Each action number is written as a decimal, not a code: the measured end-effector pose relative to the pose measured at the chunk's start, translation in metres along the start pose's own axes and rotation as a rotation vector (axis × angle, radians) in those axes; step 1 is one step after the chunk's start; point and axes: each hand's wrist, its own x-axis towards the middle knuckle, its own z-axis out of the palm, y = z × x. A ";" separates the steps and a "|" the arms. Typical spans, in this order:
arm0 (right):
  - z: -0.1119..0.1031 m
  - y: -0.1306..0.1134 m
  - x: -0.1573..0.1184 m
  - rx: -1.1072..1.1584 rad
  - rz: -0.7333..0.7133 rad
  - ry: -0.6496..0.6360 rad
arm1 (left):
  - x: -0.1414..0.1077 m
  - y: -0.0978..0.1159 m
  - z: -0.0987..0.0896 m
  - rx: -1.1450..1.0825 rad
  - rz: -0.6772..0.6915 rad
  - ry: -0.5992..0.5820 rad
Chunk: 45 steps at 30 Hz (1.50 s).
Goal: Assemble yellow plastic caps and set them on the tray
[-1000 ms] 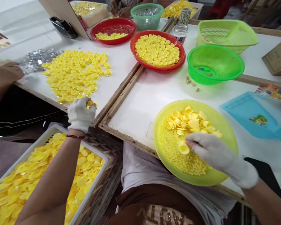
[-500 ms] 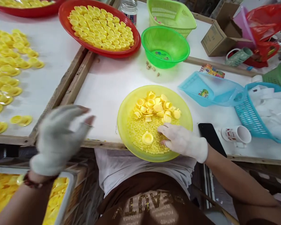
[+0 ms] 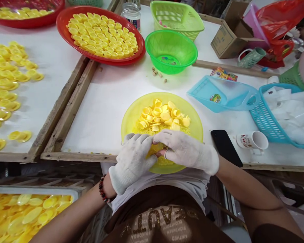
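My left hand point(image 3: 135, 158) and my right hand point(image 3: 183, 147), both in white fingerless-tipped gloves, meet over the front half of a translucent yellow bowl point(image 3: 130, 111). The fingers of both are curled inward, tips close together. A smooth yellow patch between them looks like part of a small cup, but the gloves hide most of it. Behind my fingers, small yellow toy cups point(image 3: 158, 111) lie heaped on a bed of tiny pale-yellow pellets point(image 3: 166, 161) in the bowl.
A red tray point(image 3: 62, 28) of yellow cups stands at back left, with yellow saucer-like pieces point(image 3: 7, 86) beyond the wooden strip. Around the bowl are a green basin point(image 3: 171, 50), blue scoop point(image 3: 218, 96), black phone point(image 3: 226, 147) and white mug point(image 3: 252, 140). A crate point(image 3: 77, 195) of yellow pieces sits lower left.
My left hand has moved right, from over the wooden strip to the bowl, and now meets my right hand. The lone cup on the pellets is now mostly covered by my hands.
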 end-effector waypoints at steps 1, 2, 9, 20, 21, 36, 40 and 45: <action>0.000 0.001 -0.002 -0.022 0.003 -0.003 | -0.001 -0.001 0.001 -0.005 0.001 0.005; -0.001 0.002 -0.004 -0.048 0.016 -0.007 | -0.003 -0.002 0.001 -0.012 0.010 0.013; 0.005 0.018 -0.030 -0.373 0.241 -0.220 | -0.001 -0.005 -0.002 -0.002 0.042 0.055; -0.008 0.001 -0.011 -0.227 0.055 0.052 | -0.002 -0.002 0.000 -0.119 0.081 0.242; -0.008 -0.003 -0.008 -0.217 0.018 0.069 | -0.002 -0.002 0.000 -0.129 0.078 0.241; 0.010 0.053 -0.024 -0.815 0.227 0.074 | -0.008 -0.004 -0.006 -0.026 0.044 0.196; 0.012 0.064 -0.022 -0.804 0.187 0.079 | -0.022 -0.042 -0.037 -0.039 -0.121 0.389; 0.001 0.051 -0.028 -0.534 0.187 0.201 | -0.046 -0.143 -0.096 0.111 -0.556 0.509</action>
